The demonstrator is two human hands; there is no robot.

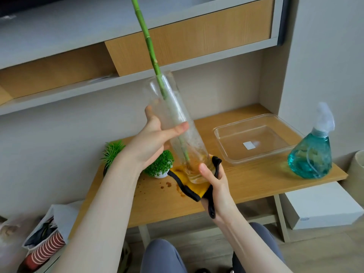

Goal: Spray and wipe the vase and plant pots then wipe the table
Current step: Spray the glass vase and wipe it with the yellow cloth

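Vase (pixel 177 123) tilted, left hand (pixel 155 138) grip wrapped round its middle, right hand (pixel 214 180) grip pressing yellow cloth (pixel 197 189) under base

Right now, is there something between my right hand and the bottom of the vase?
Yes. The yellow cloth lies between the right hand and the base of the vase; only the thumb touches the glass. The left hand grips it bare.

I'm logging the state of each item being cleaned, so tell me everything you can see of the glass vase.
The glass vase is a tall clear cylinder, cloudy with streaks, held tilted above the wooden table. A green bamboo stalk stands in it. The left hand grips its middle; the right hand cups its base through a yellow cloth. Brownish residue sits at the bottom.
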